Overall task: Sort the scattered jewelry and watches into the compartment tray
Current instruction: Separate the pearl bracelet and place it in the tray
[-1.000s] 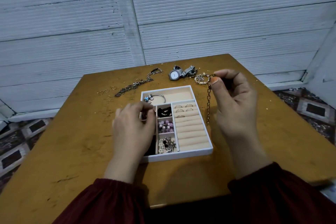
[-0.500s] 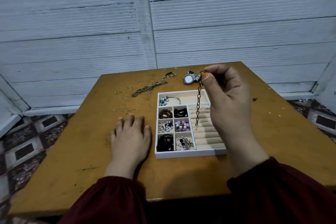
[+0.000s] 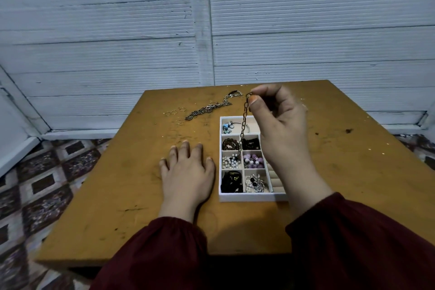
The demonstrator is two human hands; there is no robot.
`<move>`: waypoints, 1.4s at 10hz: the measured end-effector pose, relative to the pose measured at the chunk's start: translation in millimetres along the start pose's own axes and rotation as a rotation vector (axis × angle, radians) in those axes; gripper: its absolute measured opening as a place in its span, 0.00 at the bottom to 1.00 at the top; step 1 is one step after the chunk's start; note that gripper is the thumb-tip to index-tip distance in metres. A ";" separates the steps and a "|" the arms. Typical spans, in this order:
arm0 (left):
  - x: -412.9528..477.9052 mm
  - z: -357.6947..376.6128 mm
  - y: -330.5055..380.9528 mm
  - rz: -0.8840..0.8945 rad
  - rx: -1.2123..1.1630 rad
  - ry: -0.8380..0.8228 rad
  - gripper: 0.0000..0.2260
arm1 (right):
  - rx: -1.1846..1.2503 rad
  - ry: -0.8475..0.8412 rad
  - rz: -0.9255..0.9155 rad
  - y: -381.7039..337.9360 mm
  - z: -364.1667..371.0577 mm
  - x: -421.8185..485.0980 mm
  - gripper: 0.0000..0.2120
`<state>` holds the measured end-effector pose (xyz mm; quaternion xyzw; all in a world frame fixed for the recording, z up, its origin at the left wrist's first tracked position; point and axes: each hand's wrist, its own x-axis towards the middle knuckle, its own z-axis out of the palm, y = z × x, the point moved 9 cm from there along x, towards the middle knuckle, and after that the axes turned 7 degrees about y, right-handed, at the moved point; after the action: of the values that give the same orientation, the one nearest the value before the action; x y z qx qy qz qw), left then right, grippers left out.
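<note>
A white compartment tray (image 3: 249,197) lies on the brown table, its small cells filled with beads, pearls and dark pieces. My right hand (image 3: 280,122) is raised above its far end and pinches the top of a dark chain (image 3: 243,125), which hangs straight down over the tray's cells. My left hand (image 3: 187,172) rests flat on the table just left of the tray, holding nothing. A silver bangle with blue charms (image 3: 229,125) lies in the tray's long top cell. My right hand hides the ring rolls and the watch.
A long silver chain (image 3: 207,108) stretches across the far table, left of the tray. Several thin gold rings (image 3: 174,113) lie scattered beyond it to the left. The table ends at a white panelled wall; patterned floor tiles show at the left.
My right hand has carried the hanging chain leftward, from beside the tray's right side to over its cells. My left hand left the tray and now lies flat on the table.
</note>
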<state>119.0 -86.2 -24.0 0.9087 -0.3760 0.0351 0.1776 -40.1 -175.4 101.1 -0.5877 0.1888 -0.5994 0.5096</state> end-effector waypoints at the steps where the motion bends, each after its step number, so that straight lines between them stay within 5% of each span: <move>1: 0.8 -0.4 0.2 0.000 -0.009 0.009 0.23 | -0.019 -0.008 -0.008 3.9 2.9 -0.9 0.10; 7: 2.4 -1.7 -0.7 0.004 -0.023 0.034 0.23 | -0.161 -0.079 0.114 37.2 3.5 -15.3 0.10; 10: 2.9 -2.1 -1.0 0.003 -0.023 0.035 0.23 | -0.412 -0.150 0.192 57.2 1.1 -20.2 0.06; 14: 3.6 -1.3 -1.2 0.000 -0.019 0.043 0.23 | -0.995 -0.309 0.072 66.7 6.6 -26.5 0.03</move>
<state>122.5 -87.4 -22.4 0.9060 -0.3724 0.0511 0.1945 -13.8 -178.1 34.1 -0.8334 0.3937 -0.3255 0.2109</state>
